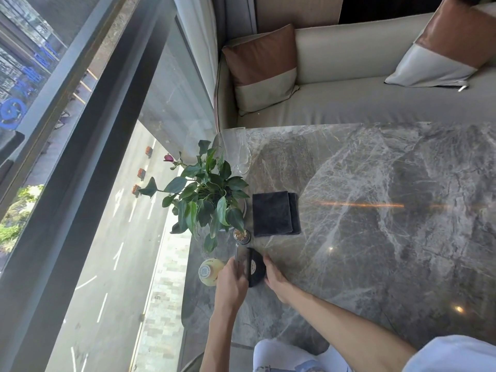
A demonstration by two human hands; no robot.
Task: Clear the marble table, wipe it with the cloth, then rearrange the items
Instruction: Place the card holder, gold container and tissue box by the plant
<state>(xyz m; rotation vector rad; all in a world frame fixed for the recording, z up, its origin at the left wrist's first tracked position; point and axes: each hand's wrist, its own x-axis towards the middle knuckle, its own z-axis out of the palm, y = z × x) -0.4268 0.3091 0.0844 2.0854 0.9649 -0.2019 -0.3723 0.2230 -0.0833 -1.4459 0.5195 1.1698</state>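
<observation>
A grey veined marble table (375,210) fills the right of the head view. A folded dark cloth (275,214) lies flat near its left edge. Both hands grip a small black upright stand (255,267) near the table's left front corner. My left hand (230,280) holds its left side and my right hand (275,277) its right side. A yellow bottle (210,271) stands just left of my left hand. Behind the stand is a small toothpick jar (241,235), then a potted green plant (206,200). A clear glass (243,154) stands at the far left corner.
A floor-to-ceiling window (107,183) runs directly along the table's left edge. A beige sofa (362,103) with two brown-and-white cushions sits beyond the far edge. My knees in light trousers (290,355) are at the near edge.
</observation>
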